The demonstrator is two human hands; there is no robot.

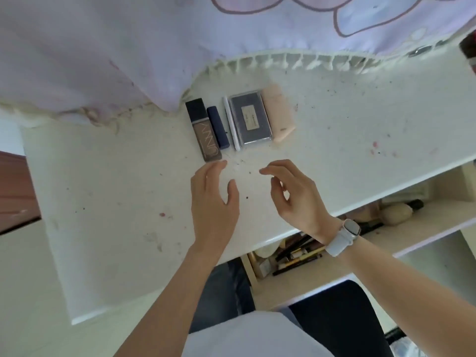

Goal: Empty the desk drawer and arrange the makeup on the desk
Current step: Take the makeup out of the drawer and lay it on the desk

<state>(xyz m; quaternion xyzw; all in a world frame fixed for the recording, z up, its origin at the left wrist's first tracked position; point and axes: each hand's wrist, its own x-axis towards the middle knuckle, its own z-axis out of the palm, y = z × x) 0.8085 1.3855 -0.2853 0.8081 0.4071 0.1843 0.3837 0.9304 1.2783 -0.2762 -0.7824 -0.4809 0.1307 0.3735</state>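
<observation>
Several makeup items lie in a row on the white desk (116, 191): a foundation bottle with a black cap (203, 130), a dark blue lipstick tube (218, 127), a thin white pen (231, 123), a grey palette with a label (250, 119) and a pale pink tube (278, 113). My left hand (213, 199) hovers just below the foundation bottle, fingers straight, holding nothing. My right hand (293, 197), with a white watch on the wrist, hovers below the palette with loosely curled fingers and nothing in it. The open drawer (309, 276) under the desk edge holds brushes, pencils and a sponge (398, 212).
A lilac cloth with tassels (128, 60) hangs over the desk's back edge. A dark chair seat (342, 313) is below the drawer. A brown piece of furniture (15, 191) is at the left. The desk top is speckled with stains.
</observation>
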